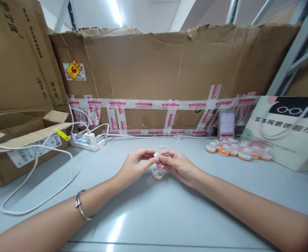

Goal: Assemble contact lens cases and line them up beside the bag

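Over the middle of the table, my left hand (137, 162) and my right hand (179, 164) meet fingertip to fingertip. Between them is a small white plastic part (156, 154) with dark gaps, too small to name more exactly. Both hands pinch it between thumb and fingers. Just below stands a small round clear cup with an orange base (157, 174), its top uncovered. Another small white piece (161, 147) lies on the table beyond my fingers. A silver bangle (81, 206) circles my left wrist.
Several clear cups with orange bases (244, 154) cluster at the right, before a paper bag (282, 136) and an upright phone-like screen (226, 125). A power strip (89, 142) with white cables and an open carton (33, 150) are at the left. A large cardboard wall (148, 70) closes the back.
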`<state>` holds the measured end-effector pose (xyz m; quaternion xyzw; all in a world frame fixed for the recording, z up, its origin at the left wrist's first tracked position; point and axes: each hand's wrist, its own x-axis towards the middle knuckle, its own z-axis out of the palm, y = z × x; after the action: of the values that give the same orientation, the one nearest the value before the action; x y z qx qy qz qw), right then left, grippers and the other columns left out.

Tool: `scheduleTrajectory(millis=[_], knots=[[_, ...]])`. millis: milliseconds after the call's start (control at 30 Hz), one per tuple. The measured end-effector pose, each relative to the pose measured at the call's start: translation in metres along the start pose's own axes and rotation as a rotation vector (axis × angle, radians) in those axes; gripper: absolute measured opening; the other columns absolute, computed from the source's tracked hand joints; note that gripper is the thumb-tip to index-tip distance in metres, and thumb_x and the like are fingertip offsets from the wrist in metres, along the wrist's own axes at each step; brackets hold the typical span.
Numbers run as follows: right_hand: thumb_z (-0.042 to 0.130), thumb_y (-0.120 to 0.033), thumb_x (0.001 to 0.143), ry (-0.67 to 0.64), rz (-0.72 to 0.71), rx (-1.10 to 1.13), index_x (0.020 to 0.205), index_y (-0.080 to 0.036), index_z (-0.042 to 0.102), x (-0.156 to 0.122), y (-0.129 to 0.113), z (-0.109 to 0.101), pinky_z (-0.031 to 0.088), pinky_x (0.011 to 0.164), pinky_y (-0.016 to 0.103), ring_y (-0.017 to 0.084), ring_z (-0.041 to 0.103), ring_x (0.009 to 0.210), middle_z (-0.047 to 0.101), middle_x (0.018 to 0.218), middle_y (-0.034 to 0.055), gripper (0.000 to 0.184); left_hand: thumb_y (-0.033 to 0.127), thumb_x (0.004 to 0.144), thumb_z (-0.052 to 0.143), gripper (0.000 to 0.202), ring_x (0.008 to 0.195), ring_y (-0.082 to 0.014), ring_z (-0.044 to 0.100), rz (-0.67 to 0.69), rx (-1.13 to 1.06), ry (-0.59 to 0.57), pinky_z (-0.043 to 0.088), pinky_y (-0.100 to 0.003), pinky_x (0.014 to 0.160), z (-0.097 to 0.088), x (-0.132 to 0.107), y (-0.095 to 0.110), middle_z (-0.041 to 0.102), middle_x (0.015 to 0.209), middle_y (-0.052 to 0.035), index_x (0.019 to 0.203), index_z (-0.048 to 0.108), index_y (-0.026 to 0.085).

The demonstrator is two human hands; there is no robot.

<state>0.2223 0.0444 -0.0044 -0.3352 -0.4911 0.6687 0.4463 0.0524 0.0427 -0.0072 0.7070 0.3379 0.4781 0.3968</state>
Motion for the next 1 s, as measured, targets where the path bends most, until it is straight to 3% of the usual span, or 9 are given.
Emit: scheduleTrajectory(millis=[200, 433, 700, 1000], knots=[[0.074, -0.028, 0.063, 0.028, 0.023, -0.058, 0.077, -0.015, 0.068, 0.0002, 0.0007, -0.0008, 0.048, 0.079, 0.022, 0.009, 0.062, 0.073, 0.068, 0.079, 0.003, 0.02, 0.025, 0.08, 0.056, 0.016, 0.079, -0.0151, 0.059, 0.187, 0.396, 0.008, 0.047, -0.027, 0.074, -0.0041, -0.0025, 0.0015, 0.063, 0.085, -0.0043, 0.091, 0.063, 0.016], [0.071, -0.036, 0.065, -0.012, -0.024, -0.193, 0.084, -0.015, 0.07, -0.0024, -0.0005, 0.0029, 0.047, 0.084, 0.031, 0.014, 0.063, 0.08, 0.068, 0.085, 0.0063, 0.029, 0.021, 0.085, 0.049, 0.02, 0.08, -0.0146, 0.055, 0.354, 0.632, -0.06, 0.044, -0.027, 0.073, -0.0045, -0.0041, 0.0011, 0.058, 0.088, -0.0051, 0.099, 0.063, 0.019], [0.07, -0.033, 0.066, 0.008, -0.055, -0.227, 0.086, -0.011, 0.068, -0.0016, 0.0036, 0.003, 0.048, 0.078, 0.029, 0.013, 0.062, 0.075, 0.067, 0.084, 0.007, 0.03, 0.021, 0.085, 0.05, 0.02, 0.075, -0.0136, 0.054, 0.508, 0.654, -0.02, 0.046, -0.026, 0.067, -0.002, -0.0048, -0.0043, 0.057, 0.083, -0.0044, 0.099, 0.064, 0.02], [0.072, -0.034, 0.064, 0.097, -0.099, -0.23, 0.071, -0.013, 0.066, -0.002, 0.0042, 0.0054, 0.046, 0.067, 0.025, 0.009, 0.057, 0.061, 0.064, 0.065, 0.0005, 0.023, 0.02, 0.083, 0.055, 0.019, 0.071, -0.0121, 0.059, 0.512, 0.645, 0.044, 0.048, -0.023, 0.066, -0.0007, -0.006, -0.0052, 0.062, 0.08, -0.0022, 0.1, 0.062, 0.019]])
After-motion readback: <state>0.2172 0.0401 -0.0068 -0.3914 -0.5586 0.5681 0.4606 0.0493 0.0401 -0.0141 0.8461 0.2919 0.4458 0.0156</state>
